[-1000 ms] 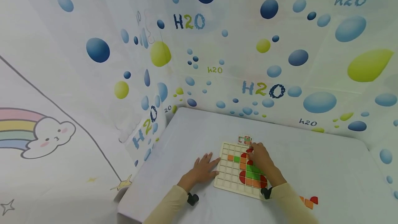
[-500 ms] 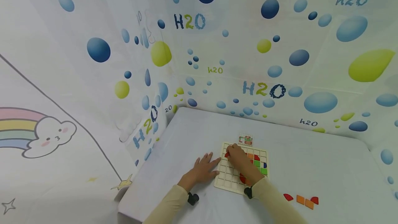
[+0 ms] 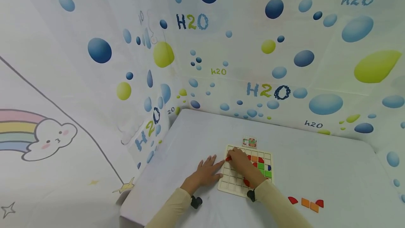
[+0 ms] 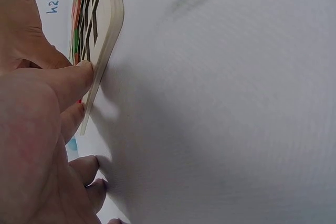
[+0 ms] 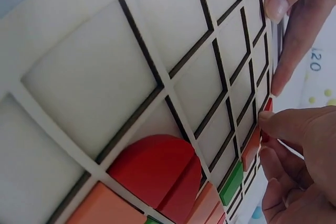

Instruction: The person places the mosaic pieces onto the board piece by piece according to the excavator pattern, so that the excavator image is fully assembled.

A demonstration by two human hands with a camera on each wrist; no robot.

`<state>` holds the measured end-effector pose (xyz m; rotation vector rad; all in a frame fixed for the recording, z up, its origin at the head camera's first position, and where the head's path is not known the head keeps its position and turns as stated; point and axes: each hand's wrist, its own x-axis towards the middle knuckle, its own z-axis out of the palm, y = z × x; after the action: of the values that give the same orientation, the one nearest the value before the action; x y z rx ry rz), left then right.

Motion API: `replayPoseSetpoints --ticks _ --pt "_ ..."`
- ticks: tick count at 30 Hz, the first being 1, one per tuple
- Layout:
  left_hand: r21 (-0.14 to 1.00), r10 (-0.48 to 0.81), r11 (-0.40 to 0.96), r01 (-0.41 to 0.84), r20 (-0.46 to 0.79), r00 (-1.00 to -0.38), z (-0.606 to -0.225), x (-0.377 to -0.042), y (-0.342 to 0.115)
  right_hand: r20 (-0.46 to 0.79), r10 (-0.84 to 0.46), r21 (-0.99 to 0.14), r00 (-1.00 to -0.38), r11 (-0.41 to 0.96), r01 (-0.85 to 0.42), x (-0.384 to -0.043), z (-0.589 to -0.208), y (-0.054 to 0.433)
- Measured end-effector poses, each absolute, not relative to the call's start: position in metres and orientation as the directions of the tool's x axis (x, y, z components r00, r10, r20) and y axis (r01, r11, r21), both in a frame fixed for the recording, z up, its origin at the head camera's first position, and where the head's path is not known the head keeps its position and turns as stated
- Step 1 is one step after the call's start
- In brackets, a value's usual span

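Note:
My right hand [image 3: 239, 161] is over the upper left part of a pale wooden grid board [image 3: 228, 187], pinching a small red piece [image 3: 227, 158] between thumb and fingers. In the right wrist view the thumb [image 5: 283, 124] presses on that red piece, right beside an orange tile [image 5: 251, 148] and a green tile [image 5: 231, 183]. Fingers spread, my left hand [image 3: 205, 173] rests on the table with its fingertips at the board's left edge. The left wrist view shows its thumb [image 4: 76, 80] against the board's side. The right hand and forearm hide several tiles on the board.
Just behind the board lies a small patterned card [image 3: 249, 142]. Two orange tiles [image 3: 305, 202] and two red rounded pieces [image 3: 292, 200] lie on the white table [image 3: 332, 171] at the front right. A printed cloth wall [image 3: 240, 55] rises behind the table.
My right hand has moved from the board's upper right to its upper left, shifting slightly further left over the last half second with the red piece. The left hand stays put.

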<state>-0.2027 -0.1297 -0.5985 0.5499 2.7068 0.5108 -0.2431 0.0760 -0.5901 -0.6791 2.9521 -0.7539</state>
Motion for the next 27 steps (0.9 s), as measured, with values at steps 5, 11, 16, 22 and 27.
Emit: replayPoseSetpoints --ticks 5,11,16,22,27 --pt "0.405 0.428 0.86 0.31 -0.243 -0.87 -0.599 -0.204 -0.13 0.117 -0.422 -0.461 -0.899 0.779 -0.426 -0.245 -0.591 0.077" --pt "0.401 0.429 0.862 0.311 -0.248 -0.869 -0.596 -0.205 -0.129 0.152 -0.43 -0.451 -0.89 0.771 -0.449 -0.245 -0.592 0.078" --pt "0.394 0.429 0.865 0.312 -0.256 -0.866 -0.593 -0.205 -0.128 0.182 -0.426 -0.442 -0.886 0.77 -0.461 -0.241 -0.592 0.084" --pt "0.398 0.418 0.868 0.296 -0.267 -0.868 -0.588 -0.204 -0.128 0.152 -0.37 -0.495 -0.917 0.774 -0.395 -0.225 -0.584 0.112" --pt "0.387 0.405 0.877 0.286 -0.273 -0.872 -0.588 -0.202 -0.127 0.036 -0.297 -0.573 -0.954 0.776 -0.263 -0.203 -0.57 0.154"
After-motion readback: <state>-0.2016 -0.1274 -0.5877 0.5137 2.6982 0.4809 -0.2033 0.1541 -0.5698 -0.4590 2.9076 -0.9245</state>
